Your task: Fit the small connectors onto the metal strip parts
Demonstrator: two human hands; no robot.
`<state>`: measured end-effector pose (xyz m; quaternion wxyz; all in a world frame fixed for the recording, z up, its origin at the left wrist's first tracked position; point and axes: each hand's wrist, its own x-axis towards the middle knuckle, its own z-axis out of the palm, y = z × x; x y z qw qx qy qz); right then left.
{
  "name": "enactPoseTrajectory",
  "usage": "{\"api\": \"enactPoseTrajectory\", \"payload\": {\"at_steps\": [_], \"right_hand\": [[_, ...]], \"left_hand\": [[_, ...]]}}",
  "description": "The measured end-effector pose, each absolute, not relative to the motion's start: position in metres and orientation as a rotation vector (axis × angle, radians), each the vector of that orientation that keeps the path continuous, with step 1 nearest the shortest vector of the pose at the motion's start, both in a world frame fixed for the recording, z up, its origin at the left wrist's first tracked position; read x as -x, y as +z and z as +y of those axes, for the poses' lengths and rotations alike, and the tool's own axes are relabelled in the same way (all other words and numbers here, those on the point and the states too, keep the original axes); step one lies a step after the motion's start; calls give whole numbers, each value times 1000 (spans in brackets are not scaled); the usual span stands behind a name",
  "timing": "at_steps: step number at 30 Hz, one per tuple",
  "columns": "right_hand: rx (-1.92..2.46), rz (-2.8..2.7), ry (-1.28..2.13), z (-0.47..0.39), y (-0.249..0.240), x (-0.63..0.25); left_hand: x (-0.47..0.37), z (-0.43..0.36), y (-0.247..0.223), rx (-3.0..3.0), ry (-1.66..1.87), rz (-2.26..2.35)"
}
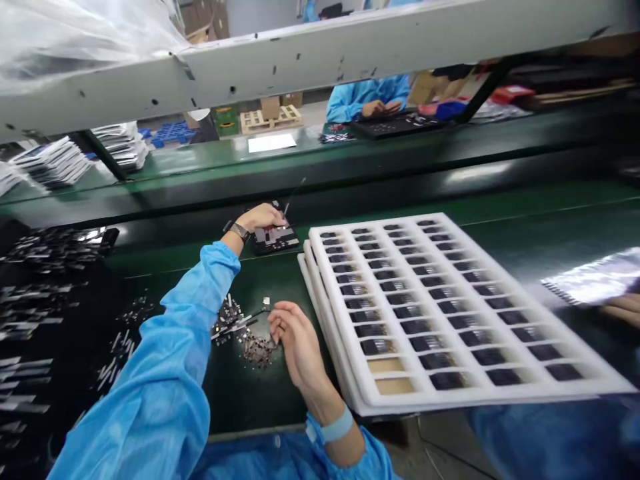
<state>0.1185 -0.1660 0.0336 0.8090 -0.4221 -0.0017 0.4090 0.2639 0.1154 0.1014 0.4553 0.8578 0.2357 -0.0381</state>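
Note:
My left hand (263,219) reaches over a small black tray (277,240) of little parts, with fingers pinched together. A thin, pale sliver (295,197) rises by its fingertips; I cannot tell what it is. My right hand (297,340), a light-blue strap on its wrist, is curled closed at the edge of a heap of tiny brownish parts (257,350). Anything in its fingers is hidden. Just beyond the fingertips lies a small piece with a white square end (266,302), beside a pile of dark and silvery strips (231,320).
Stacked white foam trays (357,373) hold rows of black parts on the right; two slots show tan bottoms. Dark strips cover a black surface (55,313) at left. A white beam (300,63) crosses above. A co-worker's hands (383,108) are across the bench; another person's hand (623,310) is at right.

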Motion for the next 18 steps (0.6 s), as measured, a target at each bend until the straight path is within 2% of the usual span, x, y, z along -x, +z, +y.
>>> {"api": "enactPoseTrajectory", "payload": {"at_steps": [9,14,18], "right_hand": [[952,-75,947,-169,19,-119],[1109,-187,857,-167,11,-120],[1401,-444,726,-171,10,-114]], "left_hand": [[-255,136,41,-2318,-126,903],[-245,126,38,-2481,50,1016],[-222,126,55,-2594,222,955]]}}
